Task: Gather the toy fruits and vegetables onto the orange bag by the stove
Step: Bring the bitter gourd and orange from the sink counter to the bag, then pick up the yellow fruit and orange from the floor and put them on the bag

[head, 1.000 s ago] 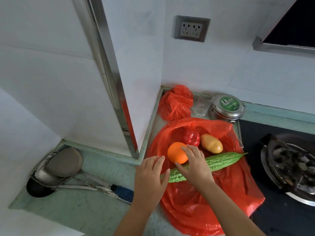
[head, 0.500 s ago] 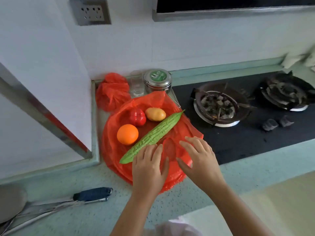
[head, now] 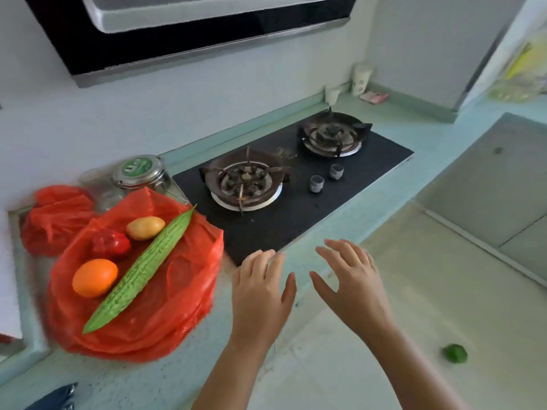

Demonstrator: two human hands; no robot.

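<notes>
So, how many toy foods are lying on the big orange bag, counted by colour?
Green: 1, the bitter gourd
Orange: 1, the orange
Red: 1, the red pepper
Yellow-brown: 1, the potato
Total on the orange bag: 4

The bag [head: 177, 291] lies on the tabletop [head: 177, 374], left of the stove [head: 296, 202]. On it, the long gourd [head: 142, 267] lies right of the orange [head: 94, 277], pepper [head: 111, 244] and potato [head: 145, 227]. A tin [head: 139, 173] stands behind the bag.
</notes>
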